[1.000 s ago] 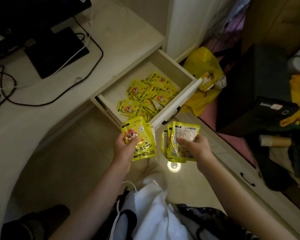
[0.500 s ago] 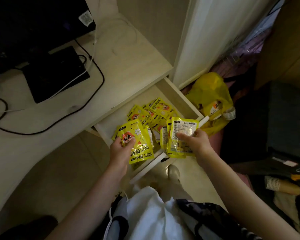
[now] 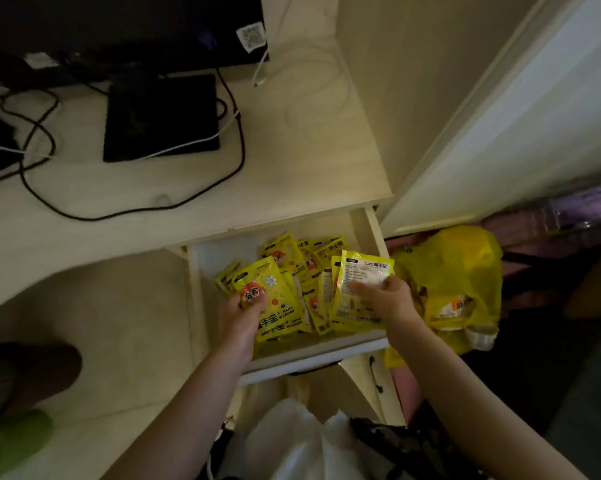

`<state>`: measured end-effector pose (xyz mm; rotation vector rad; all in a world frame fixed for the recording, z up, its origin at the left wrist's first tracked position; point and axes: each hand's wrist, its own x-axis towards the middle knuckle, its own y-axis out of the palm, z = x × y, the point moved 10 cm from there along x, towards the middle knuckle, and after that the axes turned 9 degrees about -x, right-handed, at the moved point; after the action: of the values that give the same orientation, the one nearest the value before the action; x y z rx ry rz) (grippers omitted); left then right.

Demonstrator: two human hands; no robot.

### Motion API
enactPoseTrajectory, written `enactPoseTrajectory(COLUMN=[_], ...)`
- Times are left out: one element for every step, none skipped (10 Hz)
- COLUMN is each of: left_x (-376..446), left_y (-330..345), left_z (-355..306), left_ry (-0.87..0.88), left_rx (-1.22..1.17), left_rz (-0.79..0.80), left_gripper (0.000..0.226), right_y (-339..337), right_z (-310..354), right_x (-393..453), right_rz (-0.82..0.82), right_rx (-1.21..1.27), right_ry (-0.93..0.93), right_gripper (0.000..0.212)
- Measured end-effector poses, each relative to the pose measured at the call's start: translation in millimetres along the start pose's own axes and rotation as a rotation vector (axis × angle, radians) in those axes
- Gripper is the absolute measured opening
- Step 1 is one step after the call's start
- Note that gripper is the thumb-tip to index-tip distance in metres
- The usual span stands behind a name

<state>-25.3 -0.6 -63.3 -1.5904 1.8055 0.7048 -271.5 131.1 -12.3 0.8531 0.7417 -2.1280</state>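
Two fans of yellow packets [image 3: 281,308], pinched in the left hand [image 3: 242,317] and right hand [image 3: 385,301], held low over the drawer [image 3: 313,356], likely for stowing.

**Head view, looking down.** An open drawer [image 3: 327,355] projects from under the bench [image 3: 309,161] at its front right corner. The left hand [image 3: 243,317] grips the left stack [image 3: 278,299] of yellow hand-warmer packets, printed faces up, with the thumb across the cartoon figure. The right hand [image 3: 385,303] holds the right stack [image 3: 361,271], label sides up, with fingers [image 3: 358,287] laid over the text. Both stacks are over the drawer, apart from each other. Loose packets [image 3: 306,251] lie heaped toward the drawer's rear right corner. On the bench are a flat black box [image 3: 160,116], a black cable [image 3: 119,213] looping toward the front edge, and a monitor [image 3: 119,26] at the rear edge. A yellow bag [image 3: 465,265] lies just right of the drawer.
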Motion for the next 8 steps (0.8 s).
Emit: enactPoseTrajectory(left_x=[7.4, 19.2, 34.3, 56.4, 77.5, 101.0, 123.8, 143.1], left_y=[0.7, -1.3, -3.7, -3.8, 2.5, 6.4, 5.7, 0.5], left_z=[10.8, 18.8, 22.4, 24.7, 18.0, 9.0, 4.6, 4.5], left_ry=[-0.035, -0.068, -0.086, -0.099, -0.108, -0.098, -0.097, -0.128], left_rx=[-0.048, -0.072, -0.069, -0.045, -0.062, -0.103, -0.123, -0.123], left_rz=[-0.055, -0.089, -0.127, -0.165, -0.172, -0.181, -0.181, -0.189], left_gripper=[0.01, 0.01, 0.011, 0.007, 0.008, 0.015, 0.015, 0.035], right_y=[2.6, 9.0, 20.2, 39.1, 63.2, 85.4, 94.8, 100.9], right_z=[5.8, 7.5, 7.4, 11.3, 20.7, 25.4, 28.9, 22.4], right_x=[19.0, 39.8, 62.4, 89.3, 118.2, 140.6, 157.2, 174.0], right_rz=[0.043, 0.07, 0.073, 0.074, 0.09, 0.149, 0.128, 0.133], right_rx=[-0.063, -0.082, -0.083, -0.095, -0.15, -0.219, -0.207, -0.203], right_ry=[-0.011, 0.02, 0.078, 0.125, 0.146, 0.165, 0.133, 0.118], right_gripper=[0.015, 0.017, 0.02, 0.031, 0.045, 0.055, 0.05, 0.047])
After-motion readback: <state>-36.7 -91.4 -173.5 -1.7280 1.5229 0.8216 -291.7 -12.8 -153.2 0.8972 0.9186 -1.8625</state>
